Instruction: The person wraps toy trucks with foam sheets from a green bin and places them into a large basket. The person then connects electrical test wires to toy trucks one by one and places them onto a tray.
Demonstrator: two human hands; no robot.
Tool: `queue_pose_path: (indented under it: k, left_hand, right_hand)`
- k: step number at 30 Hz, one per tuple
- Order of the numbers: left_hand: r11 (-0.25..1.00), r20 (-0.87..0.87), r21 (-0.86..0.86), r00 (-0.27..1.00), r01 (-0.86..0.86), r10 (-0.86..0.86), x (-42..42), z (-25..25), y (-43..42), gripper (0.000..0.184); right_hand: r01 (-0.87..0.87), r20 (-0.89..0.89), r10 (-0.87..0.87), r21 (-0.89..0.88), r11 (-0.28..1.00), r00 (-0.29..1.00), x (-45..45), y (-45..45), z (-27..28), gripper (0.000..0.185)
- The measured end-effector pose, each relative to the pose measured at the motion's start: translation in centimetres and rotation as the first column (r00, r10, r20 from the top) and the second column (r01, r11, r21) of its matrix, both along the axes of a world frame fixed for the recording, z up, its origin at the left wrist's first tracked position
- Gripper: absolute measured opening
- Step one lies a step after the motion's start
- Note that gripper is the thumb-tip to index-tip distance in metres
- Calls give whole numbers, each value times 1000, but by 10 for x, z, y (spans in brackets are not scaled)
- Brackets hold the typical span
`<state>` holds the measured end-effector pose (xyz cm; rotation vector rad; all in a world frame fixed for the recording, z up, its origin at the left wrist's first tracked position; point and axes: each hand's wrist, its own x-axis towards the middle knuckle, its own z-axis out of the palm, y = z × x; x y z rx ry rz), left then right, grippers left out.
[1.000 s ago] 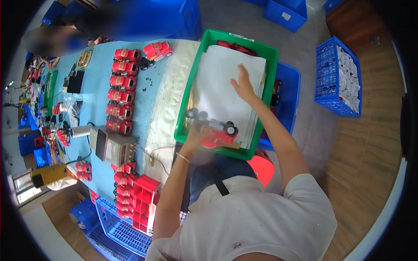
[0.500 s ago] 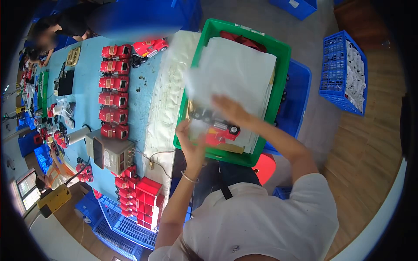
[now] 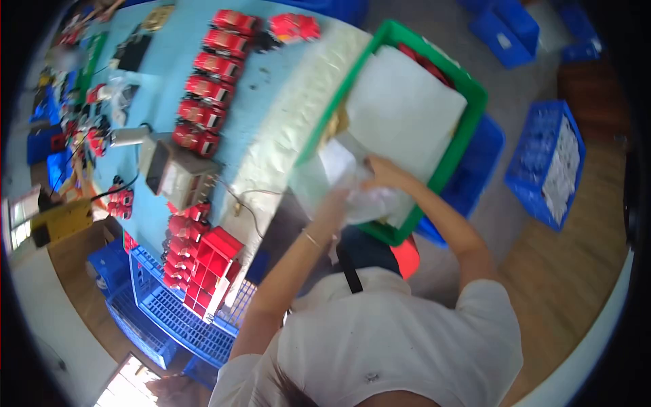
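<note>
Though I can't tell whether the blurred left hand (image 3: pixel 331 210) or right hand (image 3: pixel 386 173) pinches it, the filmy sheet (image 3: pixel 337 160) over the green crate (image 3: pixel 477 108) seems light, limp, best held by its edges.

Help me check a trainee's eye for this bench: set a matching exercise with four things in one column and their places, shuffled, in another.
Things
1. Large white sheet
2. Row of red toy vehicles
3. Blue crate of white pieces
4. Translucent wrap

Places
A. Standing on the floor
B. At the left hand and right hand
C. On the blue tabletop
D. Lying in the green bin

Pairs: 1-D, 2-C, 3-A, 4-B
</note>
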<state>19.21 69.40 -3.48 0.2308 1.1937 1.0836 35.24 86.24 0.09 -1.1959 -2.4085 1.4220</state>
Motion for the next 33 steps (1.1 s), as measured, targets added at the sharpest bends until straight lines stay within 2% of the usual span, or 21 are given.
queue_pose_path:
  k: [1, 3, 4, 6, 8, 9, 11, 13, 14, 17, 18, 20, 21, 22, 23, 25, 26, 28, 29, 32, 33]
  left_hand:
    - [999, -41, 13, 998, 48, -48, 3, 0, 8, 15]
    - [975, 296, -215, 946, -65, 128, 9, 45, 36, 17]
    - [980, 278, -192, 956, -44, 98, 9, 42, 37, 17]
    - [981, 291, -179, 949, -68, 119, 12, 42, 33, 18]
    - [978, 313, -153, 932, -142, 185, 3, 59, 29, 18]
    - [992, 222, -50, 967, -118, 127, -1, 81, 26, 22]
    - [991, 115, 70, 988, -110, 102, -12, 122, 23, 25]
    - [961, 66, 242, 990, -135, 122, -35, 163, 8, 45]
    - [936, 41, 321, 990, -141, 135, -46, 186, -2, 56]
    - [890, -4, 437, 988, -135, 152, -95, 272, -41, 59]
    - [875, -7, 456, 982, -163, 187, -110, 288, -59, 59]
    - [814, -192, 563, 936, -142, 296, -137, 309, -99, 65]
    - [814, -292, 563, 887, -143, 357, -151, 313, -123, 65]
    - [818, -384, 554, 826, -152, 414, -163, 316, -147, 65]
    - [800, -365, 563, 807, -207, 465, -174, 325, -171, 65]
    - [776, -470, 586, 681, -235, 561, -193, 343, -222, 70]
    - [745, -441, 587, 647, -316, 622, -204, 344, -246, 70]
    - [785, -532, 571, 622, -238, 575, -230, 337, -302, 73]
    - [753, -497, 574, 594, -321, 632, -244, 329, -329, 73]
    - [696, -371, 666, 691, -267, 620, -296, 299, -408, 79]
    - [677, -350, 669, 673, -308, 652, -316, 290, -437, 79]
  right_hand:
    - [-138, 112, 174, -273, 952, 978, -6, 4, -14, 88]
    - [25, 88, -1, -274, 961, 996, -7, -4, -51, 103]
    - [98, 116, -57, -386, 917, 992, -9, -6, -40, 105]
    - [179, 317, -45, -410, 894, 947, -13, -12, -32, 102]
    - [180, 364, -29, -386, 905, 931, -25, -15, 35, 101]
    - [192, 354, -88, -269, 944, 931, -28, -24, 58, 95]
    - [180, 323, -130, -128, 975, 937, -33, -42, 103, 88]
    - [184, -176, -253, -332, 925, 951, -43, -57, 154, 87]
    - [157, -184, -222, -315, 936, 957, -54, -63, 182, 87]
    - [-207, -577, -56, -379, 902, 815, -105, -82, 256, 96]
    - [-241, -583, -15, -359, 902, 812, -123, -89, 268, 96]
    - [-494, -613, 187, -379, 782, 768, -160, -103, 287, 96]
    - [-530, -606, 234, -369, 764, 760, -186, -116, 300, 96]
    - [-594, -556, 393, -241, 767, 733, -215, -131, 313, 93]
    - [-663, -483, 543, -114, 740, 688, -235, -147, 320, 91]
    - [-754, -452, 631, -165, 636, 631, -269, -174, 293, 90]
    - [-795, -443, 669, -217, 566, 597, -287, -190, 273, 89]
    - [-857, -400, 760, -293, 424, 512, -323, -231, 257, 88]
    - [-862, -395, 769, -299, 409, 502, -341, -252, 255, 89]
    - [-866, -355, 802, -335, 371, 481, -398, -329, 251, 92]
    - [-845, -357, 787, -391, 364, 504, -424, -359, 255, 94]
